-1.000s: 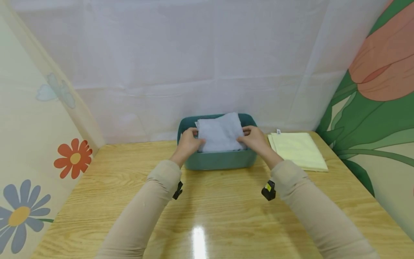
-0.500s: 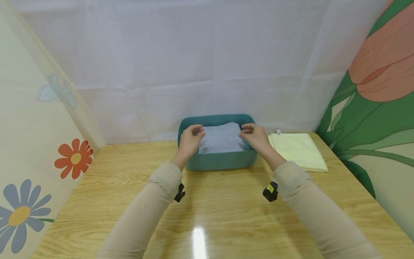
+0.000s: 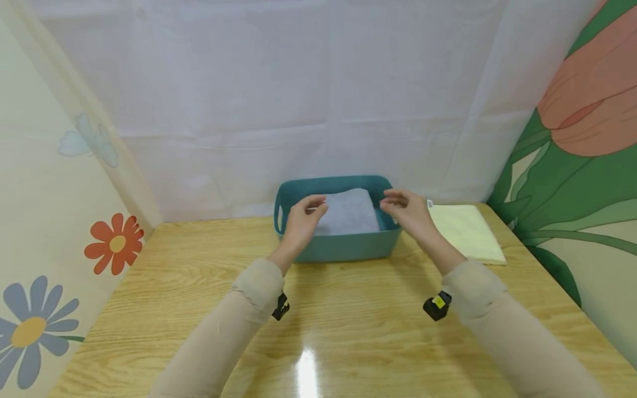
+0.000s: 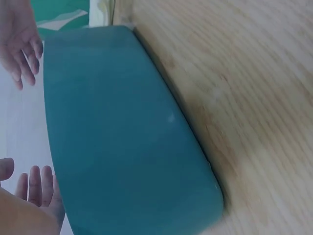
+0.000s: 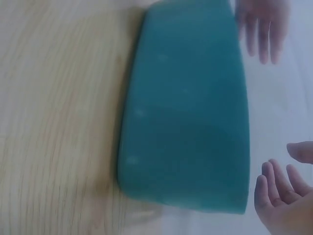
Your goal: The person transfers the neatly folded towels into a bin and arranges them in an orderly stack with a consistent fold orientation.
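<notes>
A folded grey-blue cloth (image 3: 348,213) lies inside a teal plastic basket (image 3: 348,247) at the back of the table. My left hand (image 3: 304,221) hovers over the basket's left front part, fingers loosely bent and thumb apart, holding nothing. Over the right end of the basket is my right hand (image 3: 409,213), its fingers relaxed and nothing in its grasp. In the left wrist view the basket's front wall (image 4: 122,127) fills the middle, and both hands show above its rim. The right wrist view shows the same wall (image 5: 186,107), with my right hand (image 5: 283,196) beyond the rim.
A folded pale yellow cloth (image 3: 468,232) with a small white tag lies on the wooden table (image 3: 348,320), right of the basket. Close behind the basket hangs a white sheet (image 3: 249,110). Painted walls stand at both sides.
Both hands have let go of the grey-blue cloth, which now sits lower and flatter in the basket. They have since moved to the right, the right hand farther than the left.
</notes>
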Motion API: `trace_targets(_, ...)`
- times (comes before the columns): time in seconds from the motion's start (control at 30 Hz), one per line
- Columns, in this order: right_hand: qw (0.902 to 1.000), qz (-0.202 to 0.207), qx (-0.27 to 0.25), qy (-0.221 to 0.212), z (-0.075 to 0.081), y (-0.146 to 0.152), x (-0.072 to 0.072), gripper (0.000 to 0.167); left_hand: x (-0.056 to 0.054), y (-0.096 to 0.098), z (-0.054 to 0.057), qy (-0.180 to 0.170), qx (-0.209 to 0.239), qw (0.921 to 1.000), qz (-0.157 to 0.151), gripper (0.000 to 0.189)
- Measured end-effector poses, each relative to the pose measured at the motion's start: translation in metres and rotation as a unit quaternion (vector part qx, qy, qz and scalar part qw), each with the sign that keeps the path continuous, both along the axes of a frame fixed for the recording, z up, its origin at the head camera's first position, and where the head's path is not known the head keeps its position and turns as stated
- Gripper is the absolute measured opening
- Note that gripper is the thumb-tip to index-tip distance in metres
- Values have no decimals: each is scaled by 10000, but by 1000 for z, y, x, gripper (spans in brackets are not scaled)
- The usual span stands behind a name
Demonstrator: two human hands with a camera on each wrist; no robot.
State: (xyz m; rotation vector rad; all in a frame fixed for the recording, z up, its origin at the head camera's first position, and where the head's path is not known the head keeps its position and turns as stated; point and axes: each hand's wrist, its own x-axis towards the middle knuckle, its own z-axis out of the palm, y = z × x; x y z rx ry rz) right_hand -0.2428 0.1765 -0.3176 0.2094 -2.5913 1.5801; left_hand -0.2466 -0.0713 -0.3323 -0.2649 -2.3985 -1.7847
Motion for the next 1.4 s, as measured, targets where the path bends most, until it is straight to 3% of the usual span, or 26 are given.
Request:
trace_targets(0.3, 9998, -73, -32, 208, 4, 21, 17, 48, 16, 14, 1, 112, -32, 9995, -309, 31)
trace_targets(0.63, 9973, -324, 373, 538, -8, 53, 31, 44, 34, 35, 3, -32, 8, 9975, -704, 31)
trace_targets(1.1, 9926, -425, 904, 688, -19, 93, 44, 42, 49, 74, -14, 2, -39, 9921, -1252, 32)
trace_targets(1.4, 9930, -445, 758, 785, -32, 123, 53, 37, 59, 98, -24, -83, -232, 9882, -1510, 28)
